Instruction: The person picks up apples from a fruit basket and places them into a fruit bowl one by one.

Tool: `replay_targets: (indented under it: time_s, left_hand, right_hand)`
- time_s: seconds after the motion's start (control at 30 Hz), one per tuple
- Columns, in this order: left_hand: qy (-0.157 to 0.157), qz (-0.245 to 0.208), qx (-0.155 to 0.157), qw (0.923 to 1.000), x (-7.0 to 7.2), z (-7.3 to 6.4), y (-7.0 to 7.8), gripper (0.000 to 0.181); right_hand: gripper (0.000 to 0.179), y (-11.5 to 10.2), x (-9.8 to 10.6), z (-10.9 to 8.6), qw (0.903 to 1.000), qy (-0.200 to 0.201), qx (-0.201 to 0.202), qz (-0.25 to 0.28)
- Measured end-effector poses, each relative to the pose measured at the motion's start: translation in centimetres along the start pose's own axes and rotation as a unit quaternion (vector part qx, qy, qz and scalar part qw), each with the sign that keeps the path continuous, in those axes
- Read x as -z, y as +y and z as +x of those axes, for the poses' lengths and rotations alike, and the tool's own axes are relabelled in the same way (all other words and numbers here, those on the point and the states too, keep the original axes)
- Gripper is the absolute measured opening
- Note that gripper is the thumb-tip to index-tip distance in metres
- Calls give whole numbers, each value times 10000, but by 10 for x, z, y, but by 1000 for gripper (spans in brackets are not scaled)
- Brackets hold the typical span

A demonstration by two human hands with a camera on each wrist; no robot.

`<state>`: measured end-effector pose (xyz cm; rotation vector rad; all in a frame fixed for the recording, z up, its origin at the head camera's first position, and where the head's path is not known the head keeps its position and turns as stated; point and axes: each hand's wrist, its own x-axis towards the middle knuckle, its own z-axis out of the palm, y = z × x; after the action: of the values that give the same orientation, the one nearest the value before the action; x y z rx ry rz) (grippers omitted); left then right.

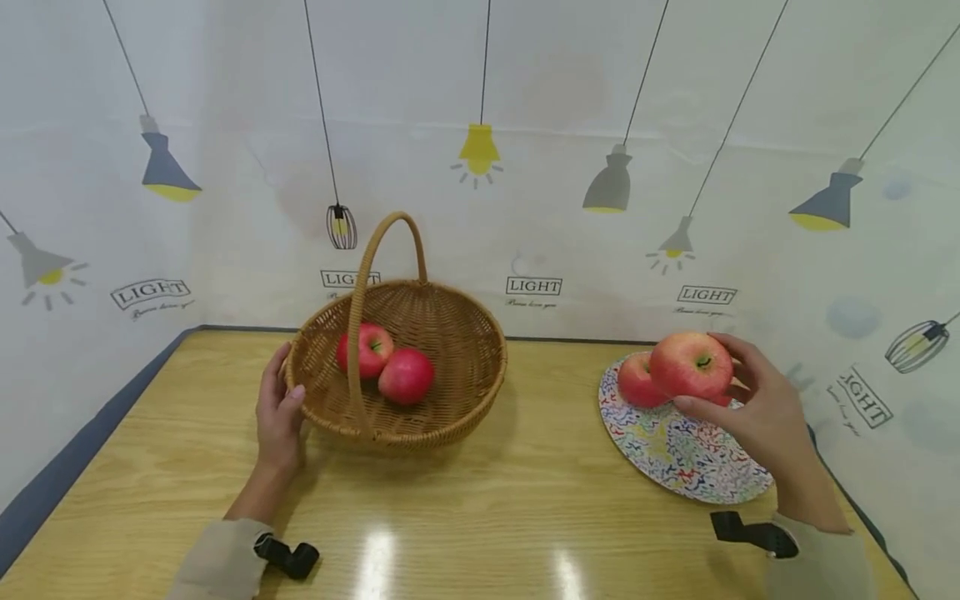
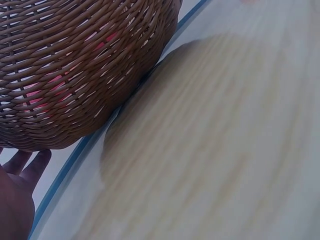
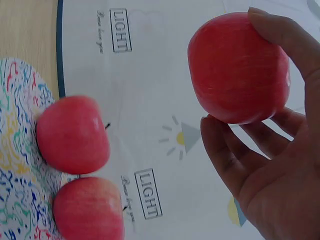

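My right hand [image 1: 772, 408] grips a red apple [image 1: 691, 365] between thumb and fingers, raised above a colourful speckled plate [image 1: 675, 450]. In the right wrist view, the held apple [image 3: 239, 68] hangs apart from two other apples, an upper one [image 3: 73, 135] and a lower one [image 3: 90, 209], which sit on the plate. With thumb and fingers, my left hand [image 1: 281, 417] holds the left rim of a brown wicker basket [image 1: 457, 358], whose opening faces me. Inside it lie two red apples, one farther back [image 1: 372, 350] and one nearer [image 1: 406, 376]. The left wrist view shows the woven side [image 2: 75, 100] close up.
A light wooden table [image 1: 480, 508] carries the basket at the left and the plate at the right. The basket's tall handle [image 1: 358, 325] arches over its opening. Behind stands a white backdrop [image 1: 540, 208] printed with hanging lamps. Black straps [image 1: 287, 557] circle both wrists.
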<state>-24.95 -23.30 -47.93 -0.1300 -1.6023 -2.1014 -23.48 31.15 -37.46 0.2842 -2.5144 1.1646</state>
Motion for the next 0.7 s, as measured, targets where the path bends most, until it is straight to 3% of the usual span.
replay_targets:
  time_s: [0.23, 0.7]
  left_hand:
    - [77, 63, 113, 9999, -1, -3, 0, 58]
    - [76, 104, 162, 9998, -2, -2, 1, 59]
  right_hand:
    - [78, 24, 15, -2, 9992, 97, -373, 74]
    - [85, 63, 39, -12, 9880, 90, -1447, -533]
